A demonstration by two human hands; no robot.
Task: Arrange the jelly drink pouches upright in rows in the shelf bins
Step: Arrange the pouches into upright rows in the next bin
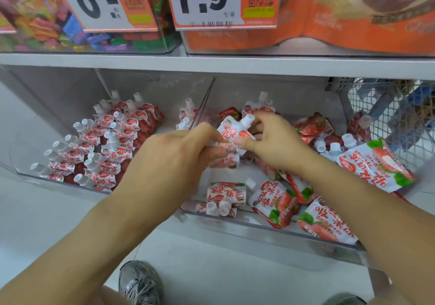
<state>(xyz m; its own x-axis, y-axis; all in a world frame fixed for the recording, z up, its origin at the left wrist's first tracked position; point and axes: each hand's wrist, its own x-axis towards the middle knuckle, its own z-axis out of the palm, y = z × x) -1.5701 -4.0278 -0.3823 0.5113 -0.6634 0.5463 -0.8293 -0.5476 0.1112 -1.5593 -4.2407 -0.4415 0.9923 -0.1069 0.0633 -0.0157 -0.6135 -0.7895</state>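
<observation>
White and red strawberry jelly pouches fill two clear shelf bins. In the left bin [28, 175] several pouches [108, 140] stand upright in rows, white caps up. The right bin [270, 228] holds loose pouches [275, 201] lying at all angles. Above its left part, my left hand [174, 156] grips a small bunch of pouches [224, 156]. My right hand [275, 140] pinches one upright pouch [235, 131] just below its cap, pressed against that bunch. A few pouches [219, 207] lie at the right bin's front.
A clear divider wall [204, 100] separates the two bins. The upper shelf edge [211, 64] overhangs them, with price tags [207, 1] and candy bins above. A wire mesh basket [388, 116] stands at the right. My shoes [140, 283] are on the floor below.
</observation>
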